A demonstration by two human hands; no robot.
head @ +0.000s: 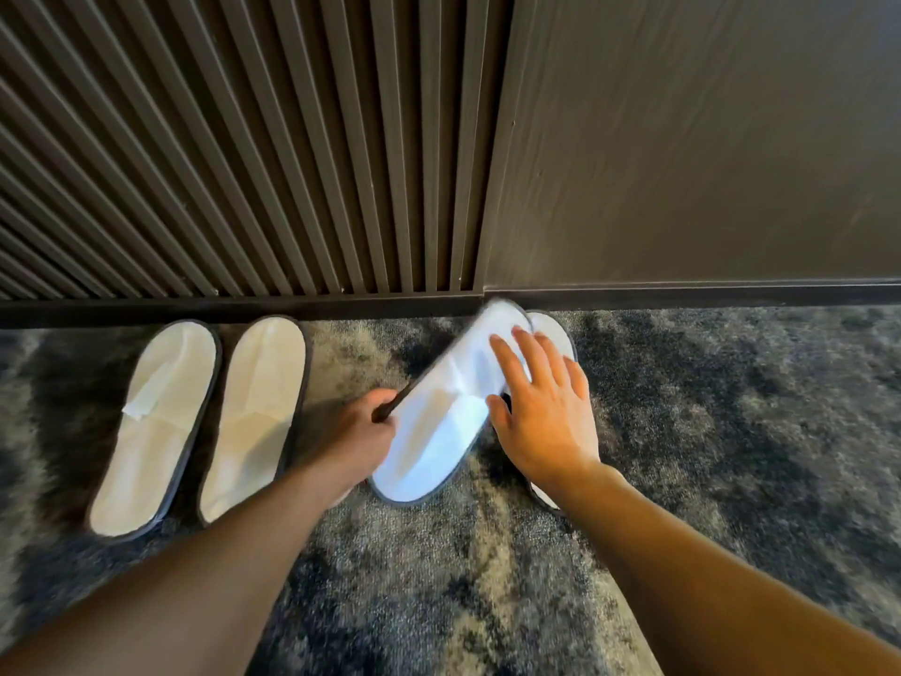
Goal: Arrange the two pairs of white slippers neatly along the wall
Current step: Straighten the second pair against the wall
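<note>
Two white slippers with dark edging lie side by side on the carpet at the left, the outer one (pixel 156 422) and the inner one (pixel 253 417), with one end close to the skirting. A third white slipper (pixel 439 422) is tilted and blurred, lifted slantwise, with my left hand (pixel 361 431) gripping its left edge. My right hand (pixel 541 412) is spread flat with fingers apart, over a fourth white slipper (pixel 553 329) that lies on the carpet and is mostly hidden beneath it. The raised slipper overlaps the fourth one.
A dark ribbed wall panel (pixel 244 163) and a plain dark panel (pixel 707 139) rise behind a black skirting board (pixel 341 304). Mottled grey carpet (pixel 731 407) stretches to the right and toward me.
</note>
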